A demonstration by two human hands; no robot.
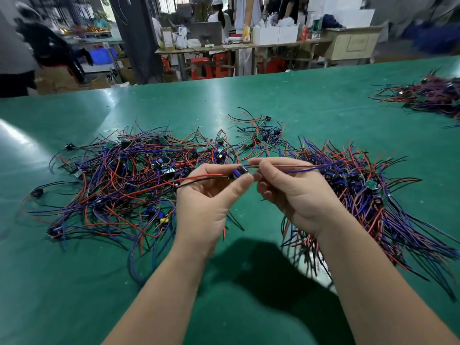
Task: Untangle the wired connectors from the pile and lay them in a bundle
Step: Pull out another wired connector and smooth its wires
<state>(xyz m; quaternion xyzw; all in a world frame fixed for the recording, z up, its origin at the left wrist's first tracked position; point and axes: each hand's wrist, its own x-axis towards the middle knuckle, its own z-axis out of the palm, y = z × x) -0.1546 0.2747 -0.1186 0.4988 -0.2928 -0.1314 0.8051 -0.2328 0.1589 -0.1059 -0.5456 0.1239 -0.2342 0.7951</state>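
One wired connector (240, 171), a small dark blue part with red, black and blue leads, is held above the green table (249, 307). My left hand (209, 202) pinches the connector between thumb and fingers, and its red and black wires trail off to the left. My right hand (293, 192) pinches the blue and red wires just right of the connector, and they stretch out rightward. A tangled pile (119, 180) of the same wired connectors spreads on the left. On the right lies a bundle (373, 202) with its wires running roughly parallel toward the lower right.
A smaller cluster of wired connectors (263, 138) lies behind my hands. Another heap (430, 98) sits at the far right of the table. Beyond the far table edge (224, 82) are benches, red stools, boxes and people.
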